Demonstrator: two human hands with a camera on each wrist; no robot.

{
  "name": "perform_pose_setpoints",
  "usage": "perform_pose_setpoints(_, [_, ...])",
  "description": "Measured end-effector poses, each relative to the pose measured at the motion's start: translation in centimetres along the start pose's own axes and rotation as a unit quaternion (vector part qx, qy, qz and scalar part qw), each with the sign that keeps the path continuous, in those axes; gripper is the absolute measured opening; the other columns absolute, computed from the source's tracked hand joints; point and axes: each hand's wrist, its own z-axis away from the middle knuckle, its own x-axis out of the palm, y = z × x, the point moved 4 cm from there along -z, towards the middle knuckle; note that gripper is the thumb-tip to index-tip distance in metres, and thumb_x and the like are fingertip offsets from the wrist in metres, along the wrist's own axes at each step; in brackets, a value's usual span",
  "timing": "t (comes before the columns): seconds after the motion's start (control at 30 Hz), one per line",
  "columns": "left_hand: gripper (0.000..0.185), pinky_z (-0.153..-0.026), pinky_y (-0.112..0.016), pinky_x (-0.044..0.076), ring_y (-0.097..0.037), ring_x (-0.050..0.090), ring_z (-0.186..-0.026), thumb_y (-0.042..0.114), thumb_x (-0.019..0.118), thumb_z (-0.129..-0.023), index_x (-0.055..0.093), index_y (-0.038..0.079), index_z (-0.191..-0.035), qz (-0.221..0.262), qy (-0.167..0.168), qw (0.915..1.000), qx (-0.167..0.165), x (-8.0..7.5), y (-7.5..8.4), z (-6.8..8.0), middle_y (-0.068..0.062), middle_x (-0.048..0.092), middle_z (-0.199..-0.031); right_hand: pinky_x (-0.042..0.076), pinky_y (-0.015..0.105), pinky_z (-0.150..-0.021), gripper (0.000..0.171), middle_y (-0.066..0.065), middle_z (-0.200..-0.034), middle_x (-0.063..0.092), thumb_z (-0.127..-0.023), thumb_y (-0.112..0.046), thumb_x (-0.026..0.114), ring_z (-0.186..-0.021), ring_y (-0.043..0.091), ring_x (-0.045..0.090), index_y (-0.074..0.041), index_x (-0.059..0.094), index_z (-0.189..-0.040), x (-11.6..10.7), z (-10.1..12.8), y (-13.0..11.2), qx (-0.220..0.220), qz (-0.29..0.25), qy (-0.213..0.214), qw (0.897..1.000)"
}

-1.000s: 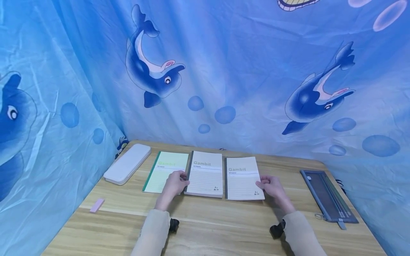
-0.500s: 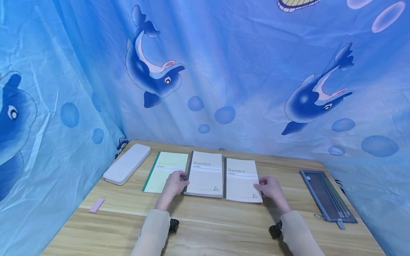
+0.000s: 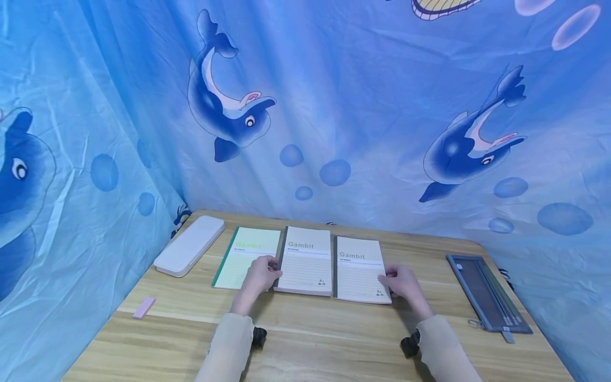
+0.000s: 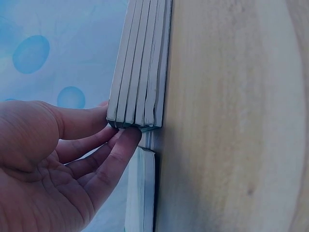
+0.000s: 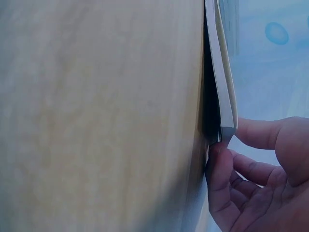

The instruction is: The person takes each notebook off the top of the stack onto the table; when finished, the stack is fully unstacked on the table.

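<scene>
Left hand (image 3: 260,277) pinches the middle notebook stack (image 3: 305,259) at its near left corner; right hand (image 3: 402,281) pinches the right notebook's (image 3: 359,268) near right corner, lifting it off the table (image 3: 305,339).

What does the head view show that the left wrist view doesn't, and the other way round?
Only the head view: three notebooks in a row, the green one, the right hand at the right notebook, a white case, a grey pouch.
Only the left wrist view: the middle pile is several notebooks, with fingers under its corner.
Both: the left hand and the wooden table.
</scene>
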Motion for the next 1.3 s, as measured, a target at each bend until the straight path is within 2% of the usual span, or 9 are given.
perform_pose_setpoints(0.4, [0.037, -0.082, -0.042, 0.056, -0.030, 0.066, -0.097, 0.003, 0.072, -0.088, 0.063, -0.009, -0.121, -0.001, 0.001, 1.0000, 0.002, 0.0, -0.1, 0.0, -0.016, 0.069, -0.105, 0.058, 0.037, -0.061, 0.039, 0.022, -0.101, 0.065, -0.092, -0.014, 0.067, -0.079, 0.025, 0.064, 0.014, 0.060, -0.118, -0.5, 0.3, -0.1, 0.012, 0.005, 0.001, 1.000])
perform_pose_setpoints(0.6, [0.037, -0.083, -0.042, 0.056, -0.030, 0.066, -0.097, 0.003, 0.072, -0.087, 0.063, -0.008, -0.121, 0.001, 0.001, 1.0000, -0.001, 0.1, -0.1, 0.0, -0.016, 0.069, -0.104, 0.056, 0.034, -0.062, 0.037, 0.020, -0.101, 0.065, -0.095, -0.016, 0.064, -0.080, 0.024, 0.062, 0.012, 0.062, -0.118, -0.9, 0.1, -0.7, 0.014, 0.014, 0.012, 1.000])
perform_pose_setpoints(0.87, [0.037, -0.084, -0.043, 0.055, -0.031, 0.066, -0.097, 0.002, 0.073, -0.087, 0.063, -0.009, -0.120, -0.003, 0.002, 1.0000, 0.003, -0.1, 0.0, 0.0, -0.016, 0.069, -0.104, 0.052, 0.035, -0.068, 0.037, 0.017, -0.098, 0.066, -0.095, -0.021, 0.066, -0.082, 0.025, 0.061, 0.010, 0.065, -0.115, -1.0, -0.1, -3.4, -0.028, 0.058, 0.027, 0.998])
perform_pose_setpoints(1.07, [0.038, -0.085, -0.043, 0.055, -0.031, 0.066, -0.098, 0.003, 0.073, -0.087, 0.063, -0.008, -0.122, -0.003, 0.003, 1.0000, -0.004, 0.0, 0.0, -0.1, -0.017, 0.069, -0.106, 0.054, 0.031, -0.059, 0.040, 0.015, -0.097, 0.065, -0.096, -0.025, 0.066, -0.071, 0.021, 0.061, 0.008, 0.063, -0.118, -0.1, -0.6, -5.7, -0.029, 0.034, 0.002, 0.999])
perform_pose_setpoints(1.3, [0.039, -0.085, -0.044, 0.055, -0.032, 0.066, -0.098, 0.002, 0.072, -0.087, 0.062, -0.009, -0.122, -0.001, 0.001, 1.0000, 0.001, 0.0, 0.0, 0.0, -0.017, 0.069, -0.106, 0.056, 0.033, -0.061, 0.043, 0.017, -0.100, 0.067, -0.096, -0.027, 0.067, -0.072, 0.027, 0.066, 0.009, 0.063, -0.118, 2.1, -1.5, -8.0, -0.046, 0.029, -0.022, 0.998])
